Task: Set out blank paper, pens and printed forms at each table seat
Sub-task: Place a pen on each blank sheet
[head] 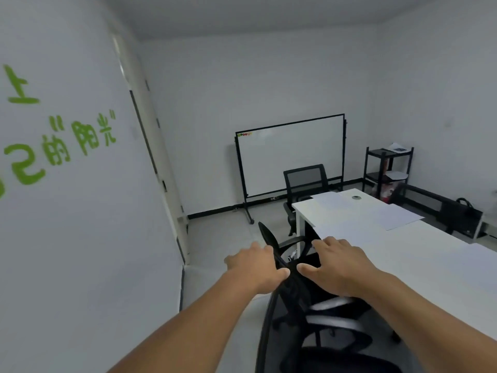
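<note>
The long white table (419,254) runs along my right side. White paper sheets lie on it: one at the far end (332,201), one toward the right edge (398,215), one by the near left edge (347,230). I see no pens. A black office chair (298,297) stands tucked at the table's left side, directly in front of me. My left hand (255,267) grips the top edge of its backrest, fingers over the far side and thumb on the near side. With fingers spread and straight, my right hand (338,265) rests on the table side of the chair's back.
A second black chair (305,181) stands at the table's far end, in front of a wheeled whiteboard (290,154). A black shelf unit (387,170) with papers stands in the far right corner, a black bag (464,211) beside the wall. A wall with green lettering is close on my left.
</note>
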The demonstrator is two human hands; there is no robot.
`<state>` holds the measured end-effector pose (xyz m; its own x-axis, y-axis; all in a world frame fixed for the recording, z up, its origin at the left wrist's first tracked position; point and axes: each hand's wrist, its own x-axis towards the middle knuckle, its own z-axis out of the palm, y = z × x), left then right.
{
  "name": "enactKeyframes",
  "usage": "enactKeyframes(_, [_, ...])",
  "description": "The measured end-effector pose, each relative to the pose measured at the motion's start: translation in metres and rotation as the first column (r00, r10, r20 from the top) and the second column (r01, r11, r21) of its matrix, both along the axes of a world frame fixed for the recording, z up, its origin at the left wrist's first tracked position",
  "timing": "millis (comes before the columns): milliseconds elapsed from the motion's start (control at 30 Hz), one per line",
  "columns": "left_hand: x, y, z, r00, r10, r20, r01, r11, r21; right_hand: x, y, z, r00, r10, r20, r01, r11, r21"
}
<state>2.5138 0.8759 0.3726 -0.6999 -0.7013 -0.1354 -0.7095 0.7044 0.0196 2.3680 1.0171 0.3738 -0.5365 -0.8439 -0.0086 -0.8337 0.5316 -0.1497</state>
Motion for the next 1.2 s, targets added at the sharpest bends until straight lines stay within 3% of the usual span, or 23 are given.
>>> enactKeyframes(267, [0.029,-0.061,-0.019,0.989,0.136,0.052,-0.132,0.987,-0.088,0.010,-0.097,-0.017,0.979,0.204,-0.027,-0.205,0.979,-0.015])
enactKeyframes(433, [0.024,-0.108,-0.020,0.987,0.151,0.051,-0.147,0.985,-0.086,0.005,-0.146,-0.018,0.973,0.224,-0.047,-0.225,0.974,-0.011])
enactKeyframes(600, [0.003,-0.175,-0.030,0.993,0.099,0.065,-0.093,0.991,-0.091,-0.005,-0.207,-0.029,0.980,0.181,-0.080,-0.180,0.984,0.018])
enactKeyframes(933, [-0.080,-0.387,-0.072,0.984,-0.171,0.054,0.175,0.982,-0.077,-0.040,-0.382,-0.068,0.994,-0.032,-0.108,0.040,0.997,0.072])
enactKeyframes(1200, [-0.109,-0.508,-0.064,0.972,-0.235,0.015,0.236,0.969,-0.075,-0.056,-0.495,-0.061,0.988,-0.052,-0.146,0.062,0.996,0.062])
